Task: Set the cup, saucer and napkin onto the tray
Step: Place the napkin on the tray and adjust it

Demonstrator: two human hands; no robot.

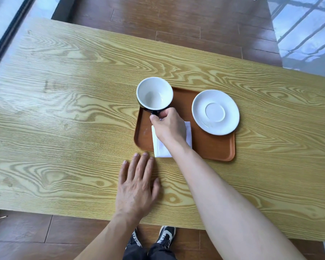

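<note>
Left hand [137, 186] lay flat on the table while the right hand set the cup at the tray's far-left corner

Spread open and empty, it pressed palm-down on the wooden table [64, 109], just beside the near-left corner of the brown tray [214, 147]; the right hand [167, 124] was closed on the handle of the cup [154, 93], pinching it between thumb and fingers, with the cup upright at the tray's far-left corner and partly past its rim, whether resting or just above it could not be told. Likely trouble: released there, the cup might have caught the raised rim and tipped toward the table. The napkin [159, 147] lay on the tray under the wrist, its near edge hanging over the tray's front, so a dragging wrist could have pulled it off. The saucer [215, 112] sat at the far-right corner, its edge over the rim, so it too could have slid
</note>
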